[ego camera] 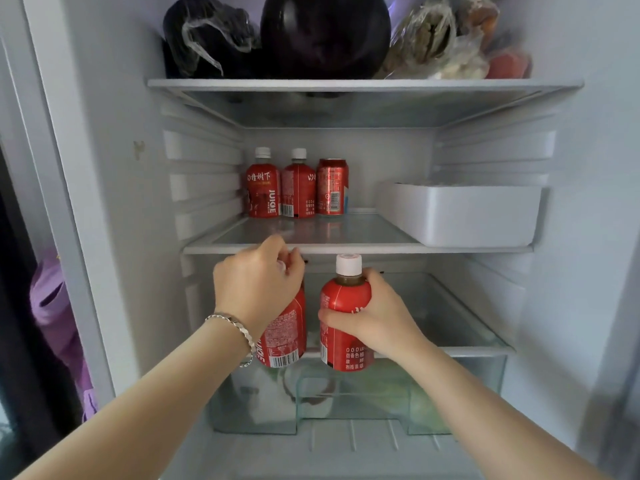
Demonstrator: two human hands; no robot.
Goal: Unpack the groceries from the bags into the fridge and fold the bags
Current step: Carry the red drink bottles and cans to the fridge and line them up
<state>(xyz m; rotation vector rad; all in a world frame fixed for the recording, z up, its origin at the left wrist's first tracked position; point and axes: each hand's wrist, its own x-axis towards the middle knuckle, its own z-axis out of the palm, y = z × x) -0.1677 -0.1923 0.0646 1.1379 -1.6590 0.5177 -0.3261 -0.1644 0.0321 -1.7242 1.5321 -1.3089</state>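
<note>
One head cam, wide-angle, close up, facing straight into the open fridge (114, 168), pitched slightly down. Middle shelf (346, 249) sits mid-frame, top shelf (346, 85) near the upper edge, drawer (256, 410) low. Left hand (258, 282) and right hand (377, 317) reach in from the near edge.

This looks like a home, seen through the open door of a household fridge (114, 168). At 12 o'clock the top shelf (363, 85) carries a dark eggplant (325, 32) and food in plastic wrap (429, 39). Near the centre, two juice bottles (264, 188) and a can (331, 187) stand at the back of the middle shelf (346, 248), with a white tray (464, 216) at 3 o'clock. At 6 o'clock a clear drawer (256, 410) holds something green. At 9 o'clock, outside the fridge, purple cloth (52, 306) shows.
</note>
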